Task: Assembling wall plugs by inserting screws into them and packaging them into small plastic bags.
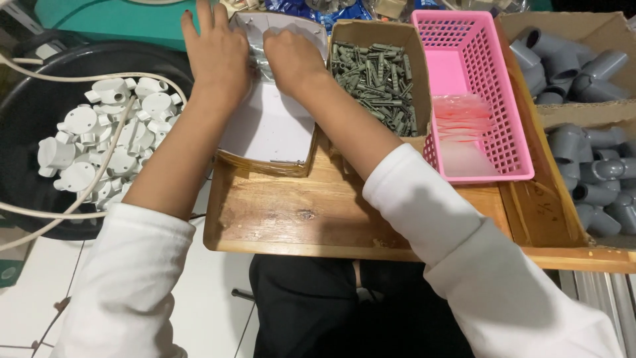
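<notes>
Both your arms reach forward and slightly inward, white sleeves pushed up to the elbows, forearms bare. Your left hand (217, 53) lies palm down with the fingers spread and pointing away from you. Your right hand (291, 61) sits just beside it, knuckles up, fingers curled under and hidden from view.

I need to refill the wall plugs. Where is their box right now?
In the head view the box of grey wall plugs sits right of centre on the wooden board, between the white-lined box under both hands and the pink basket.
</notes>
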